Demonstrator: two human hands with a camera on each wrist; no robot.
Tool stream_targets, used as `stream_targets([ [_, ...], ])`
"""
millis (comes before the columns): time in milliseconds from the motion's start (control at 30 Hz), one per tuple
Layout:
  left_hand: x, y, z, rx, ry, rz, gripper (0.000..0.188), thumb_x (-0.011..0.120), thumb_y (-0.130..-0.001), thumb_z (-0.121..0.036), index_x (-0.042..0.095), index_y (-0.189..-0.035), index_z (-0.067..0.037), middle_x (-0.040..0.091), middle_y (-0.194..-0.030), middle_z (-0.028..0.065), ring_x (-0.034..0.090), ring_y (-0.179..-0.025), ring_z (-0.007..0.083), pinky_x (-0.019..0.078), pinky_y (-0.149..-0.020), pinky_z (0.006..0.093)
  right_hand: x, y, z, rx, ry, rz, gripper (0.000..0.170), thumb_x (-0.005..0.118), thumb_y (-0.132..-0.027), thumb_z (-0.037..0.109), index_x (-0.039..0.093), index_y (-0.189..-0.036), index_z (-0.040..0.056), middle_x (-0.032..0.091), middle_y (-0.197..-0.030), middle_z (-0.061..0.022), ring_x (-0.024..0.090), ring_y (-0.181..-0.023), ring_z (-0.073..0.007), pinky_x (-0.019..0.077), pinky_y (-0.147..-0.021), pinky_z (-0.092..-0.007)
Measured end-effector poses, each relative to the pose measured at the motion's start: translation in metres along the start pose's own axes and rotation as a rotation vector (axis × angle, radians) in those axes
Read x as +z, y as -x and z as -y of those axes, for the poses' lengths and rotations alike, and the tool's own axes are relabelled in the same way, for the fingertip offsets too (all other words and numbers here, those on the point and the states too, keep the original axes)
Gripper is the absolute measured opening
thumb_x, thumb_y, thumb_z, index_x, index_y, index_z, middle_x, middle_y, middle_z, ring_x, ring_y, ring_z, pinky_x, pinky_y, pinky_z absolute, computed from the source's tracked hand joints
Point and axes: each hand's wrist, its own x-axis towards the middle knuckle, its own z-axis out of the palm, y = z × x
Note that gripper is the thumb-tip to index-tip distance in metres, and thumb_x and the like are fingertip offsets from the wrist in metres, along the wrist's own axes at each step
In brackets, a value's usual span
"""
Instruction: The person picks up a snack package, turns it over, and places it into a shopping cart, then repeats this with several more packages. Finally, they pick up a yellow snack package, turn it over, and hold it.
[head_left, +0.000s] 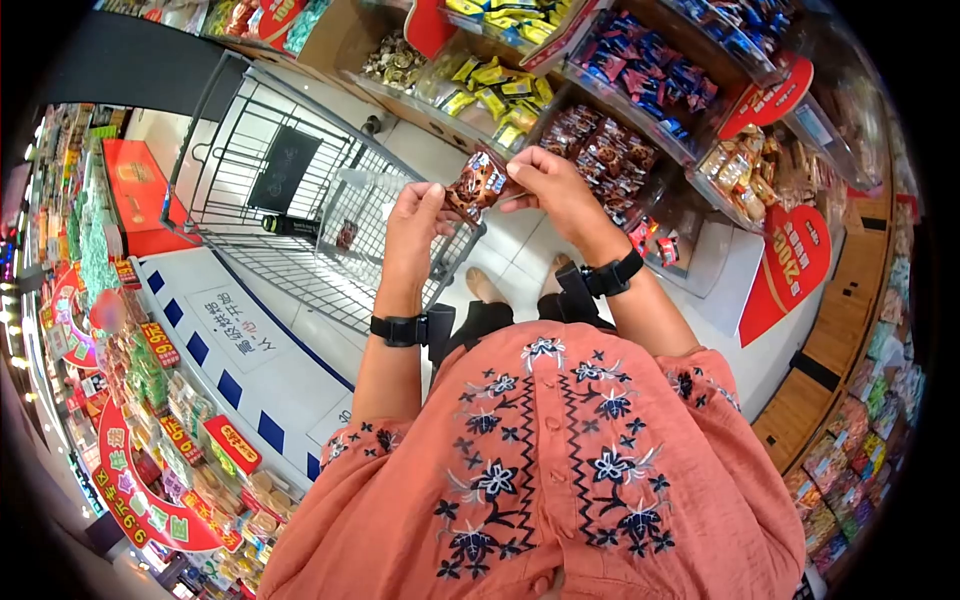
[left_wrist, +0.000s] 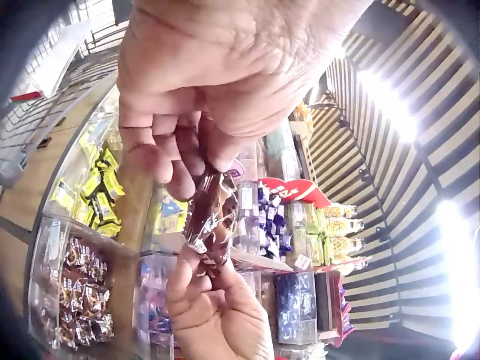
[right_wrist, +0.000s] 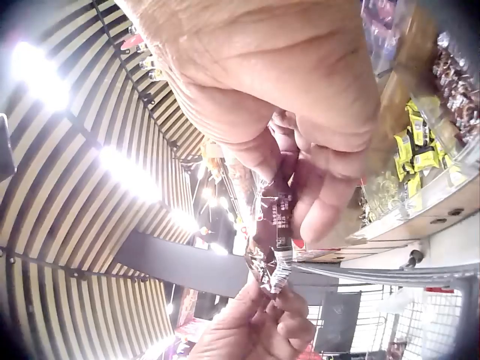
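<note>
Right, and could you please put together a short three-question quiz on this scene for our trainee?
1. What do the left hand and the right hand pinch between them?
2. True or false: the wire shopping cart stands ahead and to the left of the shopper.
3. Where are the black wrist straps worn?
A) left wrist only
B) right wrist only
C) both wrists

Key:
1. A brown snack packet, one end in each hand.
2. True.
3. C.
</note>
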Motion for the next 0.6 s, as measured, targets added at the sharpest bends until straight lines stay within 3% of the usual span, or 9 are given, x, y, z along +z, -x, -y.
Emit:
stream_targets([
  [300, 0.030, 0.000, -0.001, 0.132, -0.217, -0.148, 0.024, 0.056, -0.099, -0.026, 0.057, -0.098, -0.002, 0.064, -0.083, 0.0052, 0.059, -0.069, 0.0099, 0.0480, -0.063, 0.0228, -0.015, 0.000, 0.003, -0.112, 0.009, -0.094, 0.015, 0.056, -0.098, 0.017, 0.057, -0.099, 0.0019, 0.063, -0.094, -0.0072, 0.065, -0.081, -0.0157, 0.0593, -0.073, -0.0306],
  [400, 0.026, -0.003, -0.003, 0.018, -0.220, -0.054, 0.025, 0.056, -0.099, -0.027, 0.057, -0.100, -0.002, 0.065, -0.087, 0.0058, 0.060, -0.071, 0.0101, 0.0480, -0.064, 0.0230, -0.016, -0.002, 0.008, -0.125, 0.030, -0.098, 0.015, 0.056, -0.097, 0.017, 0.057, -0.099, 0.0014, 0.064, -0.093, -0.0077, 0.066, -0.077, -0.0158, 0.0592, -0.070, -0.0298],
  [433, 0.025, -0.003, -0.007, -0.024, -0.249, -0.013, 0.029, 0.057, -0.099, -0.032, 0.058, -0.106, -0.003, 0.067, -0.095, 0.0062, 0.062, -0.080, 0.0112, 0.0485, -0.068, 0.0250, -0.019, 0.000, 0.014, -0.094, 0.041, -0.076, 0.015, 0.056, -0.098, 0.017, 0.057, -0.099, 0.0017, 0.064, -0.093, -0.0076, 0.066, -0.077, -0.0158, 0.0591, -0.070, -0.0297],
  [600, 0.031, -0.015, -0.029, 0.048, -0.366, 0.092, 0.041, 0.057, -0.099, -0.038, 0.060, -0.121, -0.003, 0.067, -0.106, 0.0044, 0.061, -0.093, 0.0114, 0.0469, -0.077, 0.0268, -0.032, 0.002, 0.029, -0.059, 0.138, 0.017, 0.017, 0.057, -0.098, 0.019, 0.058, -0.097, 0.0022, 0.064, -0.090, -0.0061, 0.065, -0.072, -0.0146, 0.0577, -0.067, -0.0280],
])
